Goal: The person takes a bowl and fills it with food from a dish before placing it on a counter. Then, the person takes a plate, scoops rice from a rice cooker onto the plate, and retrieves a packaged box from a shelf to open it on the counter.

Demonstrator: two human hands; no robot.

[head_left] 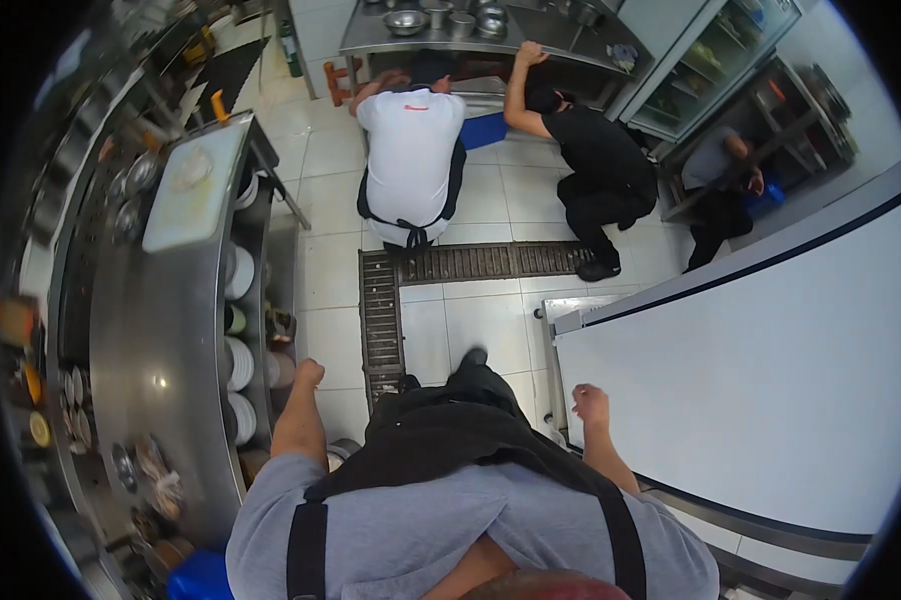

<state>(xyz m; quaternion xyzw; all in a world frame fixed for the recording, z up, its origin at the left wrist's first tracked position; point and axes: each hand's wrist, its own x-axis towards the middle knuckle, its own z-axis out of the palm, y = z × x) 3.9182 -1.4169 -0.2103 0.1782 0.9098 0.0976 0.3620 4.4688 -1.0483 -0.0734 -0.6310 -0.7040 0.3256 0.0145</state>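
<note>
My left hand (311,373) hangs at my side in a loose fist, with nothing visible in it. It is nearest to the shelf under the steel counter (161,335), where stacks of white plates (240,364) stand. On the other side, my right hand (591,403) is held out with its fingers loosely curled and a little apart, holding nothing. Beside it is the large white panel of an appliance (731,350); the hand appears apart from it. My dark apron (451,440) covers my front, and one shoe (475,357) shows on the tiles.
A person in a white shirt (411,150) and a person in black (606,155) crouch by a steel table (531,35) with metal bowls. Another person (716,180) is at the right shelves. A floor drain grate (381,320) runs ahead. A cutting board (196,190) lies on the left.
</note>
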